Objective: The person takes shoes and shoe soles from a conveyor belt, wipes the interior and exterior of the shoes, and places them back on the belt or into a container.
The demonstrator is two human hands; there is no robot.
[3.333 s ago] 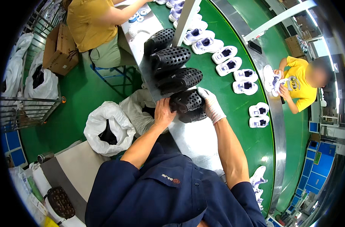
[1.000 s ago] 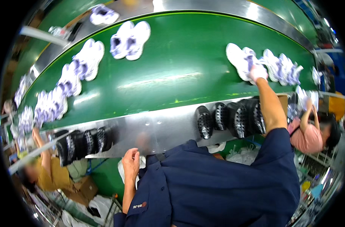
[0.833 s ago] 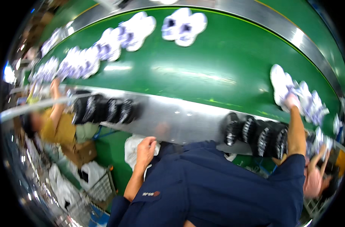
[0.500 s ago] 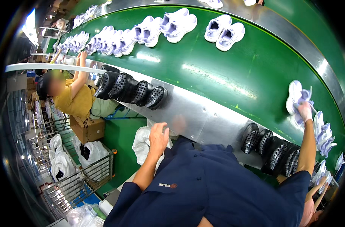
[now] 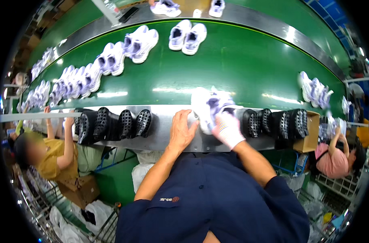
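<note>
In front of my chest, above the metal ledge (image 5: 162, 137), is a pair of white and lilac sneakers (image 5: 221, 101), partly blurred. My right hand (image 5: 228, 128), in a pale knit glove with coloured stripes, is closed on the pair from the near side. Bare, with its thumb spread from the fingers, my left hand (image 5: 182, 130) is just left of the white sole and holds nothing. Whether its fingertips touch the shoe I cannot tell.
Black perforated foot-shaped forms stand on the ledge at left (image 5: 126, 123) and right (image 5: 279, 123). Sneakers line the green conveyor belt (image 5: 241, 60). People in a yellow shirt (image 5: 57, 160) and a pink shirt (image 5: 332, 162) work either side. A cardboard box (image 5: 312, 131) sits right.
My right hand has brought a pair of sneakers from the far right of the belt to my front. My left hand has moved up over the ledge beside them. My view has turned right.
</note>
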